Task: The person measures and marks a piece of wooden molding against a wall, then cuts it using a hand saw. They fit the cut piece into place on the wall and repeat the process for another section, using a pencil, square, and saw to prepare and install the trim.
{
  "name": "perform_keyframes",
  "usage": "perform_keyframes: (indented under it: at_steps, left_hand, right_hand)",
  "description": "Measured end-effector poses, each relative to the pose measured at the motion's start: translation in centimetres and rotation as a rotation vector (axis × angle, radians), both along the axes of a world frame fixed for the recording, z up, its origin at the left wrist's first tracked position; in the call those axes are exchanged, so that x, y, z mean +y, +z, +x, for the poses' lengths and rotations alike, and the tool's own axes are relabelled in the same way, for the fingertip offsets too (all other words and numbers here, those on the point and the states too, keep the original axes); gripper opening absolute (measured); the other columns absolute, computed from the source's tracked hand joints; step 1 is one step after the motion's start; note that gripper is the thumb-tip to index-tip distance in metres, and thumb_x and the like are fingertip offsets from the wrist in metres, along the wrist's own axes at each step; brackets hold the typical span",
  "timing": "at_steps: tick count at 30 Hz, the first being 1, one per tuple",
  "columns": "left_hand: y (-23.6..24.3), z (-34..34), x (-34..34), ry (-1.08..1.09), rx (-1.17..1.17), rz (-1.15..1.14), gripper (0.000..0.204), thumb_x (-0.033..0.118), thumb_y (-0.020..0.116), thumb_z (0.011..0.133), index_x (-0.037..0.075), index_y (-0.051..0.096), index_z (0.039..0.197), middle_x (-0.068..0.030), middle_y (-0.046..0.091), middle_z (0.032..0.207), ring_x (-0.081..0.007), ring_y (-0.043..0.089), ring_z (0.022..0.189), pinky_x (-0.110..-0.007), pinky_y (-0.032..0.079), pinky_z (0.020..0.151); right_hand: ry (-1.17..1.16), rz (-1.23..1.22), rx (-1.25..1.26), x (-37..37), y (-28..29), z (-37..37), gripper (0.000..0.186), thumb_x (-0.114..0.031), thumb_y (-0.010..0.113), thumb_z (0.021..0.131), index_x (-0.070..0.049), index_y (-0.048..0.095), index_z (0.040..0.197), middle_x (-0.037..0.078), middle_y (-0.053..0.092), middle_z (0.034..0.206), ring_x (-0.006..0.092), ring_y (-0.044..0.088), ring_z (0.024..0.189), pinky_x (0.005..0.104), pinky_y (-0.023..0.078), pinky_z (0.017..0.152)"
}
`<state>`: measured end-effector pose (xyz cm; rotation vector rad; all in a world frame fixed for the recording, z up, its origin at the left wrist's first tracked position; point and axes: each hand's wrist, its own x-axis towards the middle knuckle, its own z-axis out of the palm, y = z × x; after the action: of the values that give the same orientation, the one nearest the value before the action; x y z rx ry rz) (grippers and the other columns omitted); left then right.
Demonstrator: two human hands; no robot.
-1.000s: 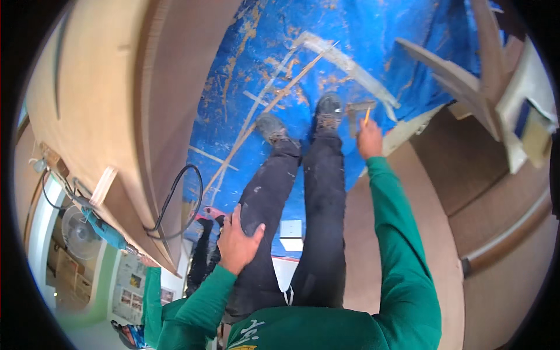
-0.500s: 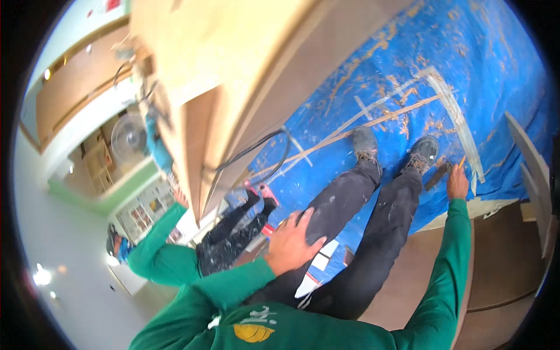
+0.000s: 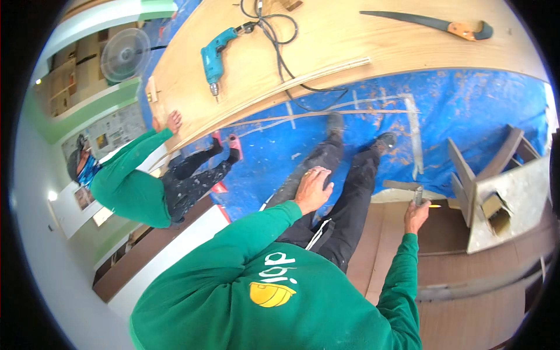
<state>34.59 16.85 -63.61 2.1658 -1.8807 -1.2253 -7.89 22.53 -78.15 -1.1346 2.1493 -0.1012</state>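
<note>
My left hand (image 3: pixel 313 189) lies on my left thigh (image 3: pixel 306 169), fingers stretched out, with nothing in it. Away to the right, my right hand (image 3: pixel 416 217) is closed around an L-shaped tool (image 3: pixel 418 195) that looks like a try square. A yellow pencil (image 3: pixel 434 206) sticks out beside the same fingers. Ahead of me a large curved plywood panel (image 3: pixel 326 41) carries a teal power drill (image 3: pixel 213 61) and a handsaw (image 3: pixel 431 22) with an orange and black handle. A thin wooden strip (image 3: pixel 315 76) runs along the panel's near edge.
At the left a co-worker in a green top (image 3: pixel 131 186) rests both hands on the panel's end. The drill's black cord (image 3: pixel 280 55) hangs over its near edge. Blue sheeting (image 3: pixel 396 131) with shavings covers the floor. A wooden frame (image 3: pixel 496 186) stands at the right.
My view has swung up, bringing the panel's top, drill and handsaw into sight. My left hand stays on the thigh. My right hand still holds the tool and pencil.
</note>
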Motion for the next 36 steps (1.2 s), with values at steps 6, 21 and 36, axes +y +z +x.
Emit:
perform_keyframes:
  at_steps: [6,21,36]
  left_hand:
    - [5.1,5.1,-9.1,0.301,-0.008,-0.351,0.048,0.014,0.078,0.093,-0.002,0.066,0.136,-0.0240,0.068,0.136,-0.0421,0.063,0.130,-0.049,0.048,0.116]
    - [6.8,34.8,-10.7,0.241,-0.137,-0.417,0.055,0.016,0.081,0.092,-0.002,0.062,0.140,-0.0266,0.062,0.138,-0.0460,0.058,0.129,-0.053,0.048,0.111]
    - [0.9,40.7,-12.1,-0.165,-0.103,-0.328,0.026,0.025,0.073,0.101,0.006,0.069,0.117,-0.0166,0.073,0.115,-0.0409,0.070,0.104,-0.053,0.052,0.089]
  right_hand:
    - [0.076,-0.085,0.003,-2.6,8.4,2.8,0.047,-0.010,0.076,0.093,0.006,0.062,0.135,0.030,0.071,0.120,0.0482,0.069,0.113,0.0516,0.053,0.101]
    - [-0.446,0.029,-0.598,-6.6,23.0,33.1,0.043,-0.027,0.073,0.104,0.005,0.069,0.132,0.003,0.065,0.085,0.0105,0.058,0.073,0.0287,0.049,0.067]
    - [-0.919,0.035,-1.234,-7.6,26.5,47.4,0.027,-0.011,0.064,0.110,0.001,0.061,0.134,0.005,0.068,0.104,0.0192,0.069,0.086,0.0323,0.057,0.075]
